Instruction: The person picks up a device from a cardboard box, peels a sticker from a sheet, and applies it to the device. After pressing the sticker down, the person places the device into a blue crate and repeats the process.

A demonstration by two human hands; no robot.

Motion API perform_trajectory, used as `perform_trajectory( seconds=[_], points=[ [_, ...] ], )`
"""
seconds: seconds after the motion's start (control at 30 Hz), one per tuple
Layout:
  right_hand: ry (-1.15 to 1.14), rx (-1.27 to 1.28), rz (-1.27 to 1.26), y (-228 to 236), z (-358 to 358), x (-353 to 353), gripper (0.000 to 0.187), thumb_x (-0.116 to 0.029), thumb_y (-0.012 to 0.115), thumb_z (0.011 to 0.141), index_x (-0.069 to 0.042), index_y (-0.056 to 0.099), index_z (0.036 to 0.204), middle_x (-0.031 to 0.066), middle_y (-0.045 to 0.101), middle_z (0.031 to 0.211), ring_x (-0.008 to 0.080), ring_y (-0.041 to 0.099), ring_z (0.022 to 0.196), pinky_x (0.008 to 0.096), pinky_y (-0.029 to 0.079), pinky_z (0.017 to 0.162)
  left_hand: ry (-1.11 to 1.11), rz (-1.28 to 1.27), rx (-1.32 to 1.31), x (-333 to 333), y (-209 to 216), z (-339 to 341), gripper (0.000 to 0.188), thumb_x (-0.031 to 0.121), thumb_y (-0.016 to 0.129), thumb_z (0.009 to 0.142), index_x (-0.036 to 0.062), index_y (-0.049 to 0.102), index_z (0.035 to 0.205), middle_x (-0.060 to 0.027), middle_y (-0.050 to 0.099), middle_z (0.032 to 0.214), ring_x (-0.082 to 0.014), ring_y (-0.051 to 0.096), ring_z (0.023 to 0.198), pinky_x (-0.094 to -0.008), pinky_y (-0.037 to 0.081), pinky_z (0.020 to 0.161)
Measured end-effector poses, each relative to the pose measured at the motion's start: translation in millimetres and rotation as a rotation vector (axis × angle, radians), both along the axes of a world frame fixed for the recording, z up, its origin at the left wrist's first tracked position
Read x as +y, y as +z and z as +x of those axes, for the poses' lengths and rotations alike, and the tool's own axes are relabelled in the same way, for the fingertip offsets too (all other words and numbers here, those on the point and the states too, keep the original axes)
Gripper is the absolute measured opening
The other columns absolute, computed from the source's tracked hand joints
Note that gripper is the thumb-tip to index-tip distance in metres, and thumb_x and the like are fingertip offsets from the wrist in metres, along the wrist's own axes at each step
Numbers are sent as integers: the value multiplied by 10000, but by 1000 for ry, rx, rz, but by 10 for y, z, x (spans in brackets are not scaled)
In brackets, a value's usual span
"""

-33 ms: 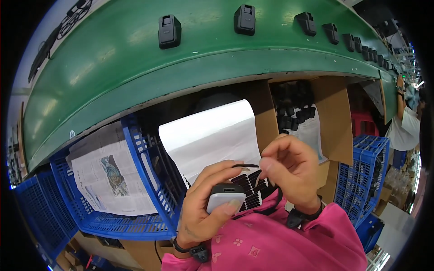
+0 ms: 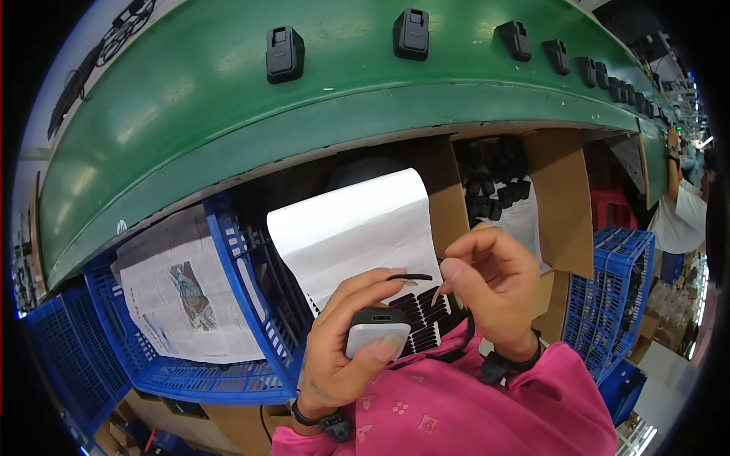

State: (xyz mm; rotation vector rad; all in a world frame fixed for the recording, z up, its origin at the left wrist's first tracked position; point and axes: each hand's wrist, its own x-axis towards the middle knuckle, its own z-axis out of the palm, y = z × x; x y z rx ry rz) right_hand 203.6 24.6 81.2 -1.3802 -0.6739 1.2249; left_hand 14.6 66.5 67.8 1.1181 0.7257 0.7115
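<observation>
Green surface (image 2: 190, 99) beyond both grips; white sheet (image 2: 350, 220) ahead of left. Left grip (image 2: 334, 346) wrapped around grey-black device (image 2: 376, 338); right grip (image 2: 498, 292), just right, fingertips gathered, pinch unclear. Thin black strip (image 2: 414, 277) at left fingertips. Advisable: steady device, handle strip by its ends.

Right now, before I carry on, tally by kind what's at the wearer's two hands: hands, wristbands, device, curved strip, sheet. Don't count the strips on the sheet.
Hands: 2, left hand and right hand
Black wristbands: 2
Silver-and-black device: 1
Curved black strip: 1
White sheet with black strips: 1
Total: 7
</observation>
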Motion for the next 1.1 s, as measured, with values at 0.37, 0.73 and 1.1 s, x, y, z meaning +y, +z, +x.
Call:
perform_trajectory(
  seconds=[0.37,0.73,1.1],
  points=[
    [67,-356,100,-85,-24,-32,50,14,626,867,54,598,877,60,570,825,76,561,676,198,454,590,-14,17,17,-51,-118,56,503,300,619,865,-53,532,1212,-223,462,1336,-234,615,971,-307,500,814],
    [117,212,134,111,-95,-40,111,-43,555,923,31,476,949,70,507,856,69,510,641,201,442,572,65,-42,69,-111,-8,218,429,149,547,912,-33,383,1265,-139,611,1026,-195,601,925,-314,477,831],
    [158,68,93,201,-152,-2,80,-14,584,883,34,520,891,86,514,826,61,485,560,204,421,515,13,-87,45,-88,28,212,403,140,551,920,-28,385,1246,-151,610,1010,-192,597,894,-309,479,799]
  ],
)
